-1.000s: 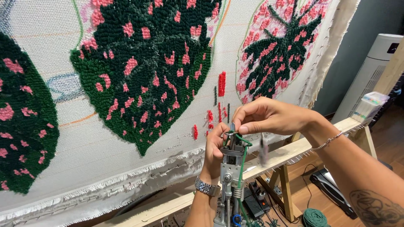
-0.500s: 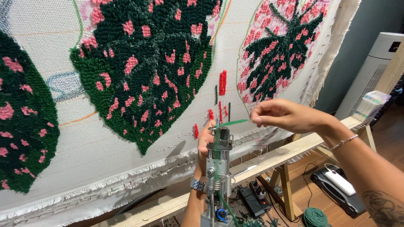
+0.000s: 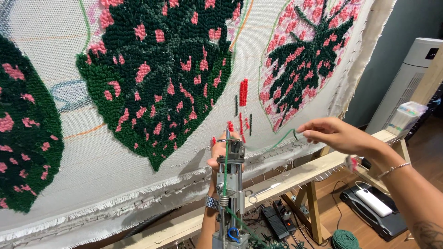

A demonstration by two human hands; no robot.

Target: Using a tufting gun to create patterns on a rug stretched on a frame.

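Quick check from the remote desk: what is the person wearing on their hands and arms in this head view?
Both hands are bare, with no gloves or sleeves in view. The left hand has a metal link wristwatch at the wrist. The right hand has a thin silver bracelet at the wrist, and a dark tattoo shows on the right forearm near the frame's lower corner.

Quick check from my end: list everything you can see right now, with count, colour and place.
tufting cloth: one, off-white, stretched on frame, with dark green and pink leaf patches
tufting gun: one, silver, centre bottom
green yarn: one strand, gun tip to right fingers
wooden frame rail: one, pale, below cloth
scissors: one, on rail
yarn ball: one, green, floor
tower fan: one, white, right
left hand: holding gun
right hand: pinching yarn
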